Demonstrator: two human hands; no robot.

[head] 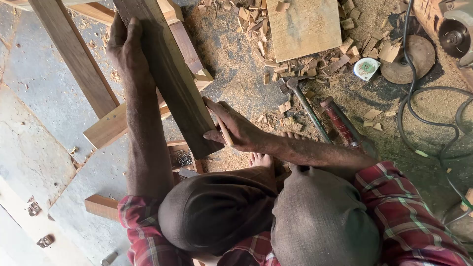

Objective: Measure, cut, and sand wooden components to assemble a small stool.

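My left hand (pixel 126 49) grips the far part of a dark wooden plank (pixel 172 74) that slants across a frame of lighter wooden bars (pixel 74 56). At the plank's near end, my right hand (pixel 239 132) holds a short pencil (pixel 225 134), its tip touching the wood close to the end edge. Both forearms are bare below red plaid sleeves. My knees in grey-brown trousers fill the bottom of the view, and a bare foot (pixel 261 160) shows under the right wrist.
On the sawdust-covered floor lie a hammer (pixel 306 104), a red-handled tool (pixel 340 123), a pale board (pixel 303 24), several wood chips, a small round white-green case (pixel 366 68), a black cable (pixel 419 123) and a power tool (pixel 456 29). A small box of nails (pixel 183 157) sits below the plank.
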